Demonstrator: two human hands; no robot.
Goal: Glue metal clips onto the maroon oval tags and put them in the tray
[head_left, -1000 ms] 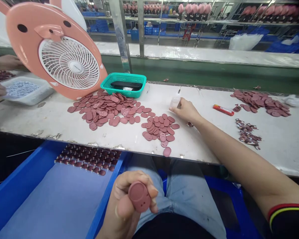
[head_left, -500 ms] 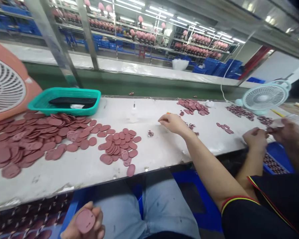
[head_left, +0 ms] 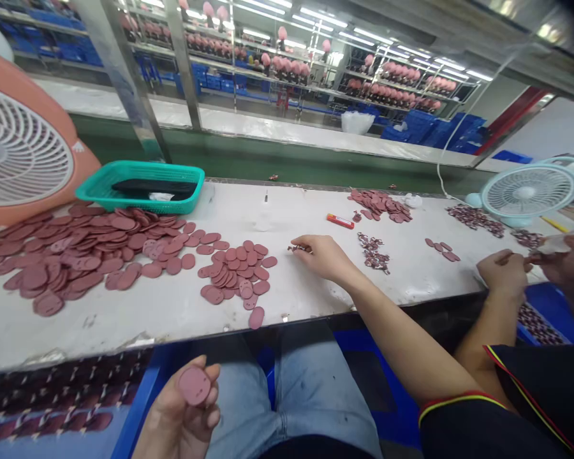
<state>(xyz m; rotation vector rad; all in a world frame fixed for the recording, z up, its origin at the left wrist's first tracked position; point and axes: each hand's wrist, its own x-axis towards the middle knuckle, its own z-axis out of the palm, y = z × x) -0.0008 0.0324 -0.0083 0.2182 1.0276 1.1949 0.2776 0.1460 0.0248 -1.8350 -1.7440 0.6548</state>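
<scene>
My left hand (head_left: 191,401) is closed around a dusty-pink oval piece (head_left: 194,386) with small holes, held above my lap in front of the table edge. My right hand (head_left: 318,255) reaches across the white table, its fingertips curled down onto a tiny cluster of metal fittings (head_left: 293,248). What lies between those fingertips is mostly hidden. Left of it spreads a small heap of pink oval pieces (head_left: 229,271), and farther left a larger heap (head_left: 86,248). Another pile of small metal fittings (head_left: 374,252) sits to the right of my right hand.
A green basket (head_left: 95,201) and an orange fan (head_left: 38,140) stand at the left. Behind my right hand lies a red tube (head_left: 340,221). A co-worker's hands (head_left: 504,274) work at the right, near a light-blue fan (head_left: 526,191). A blue crate (head_left: 143,408) is below the table.
My right hand has moved down and left onto the small cluster of fittings, uncovering the red tube. My left hand has risen and shifted right with the oval piece. The view has shifted slightly.
</scene>
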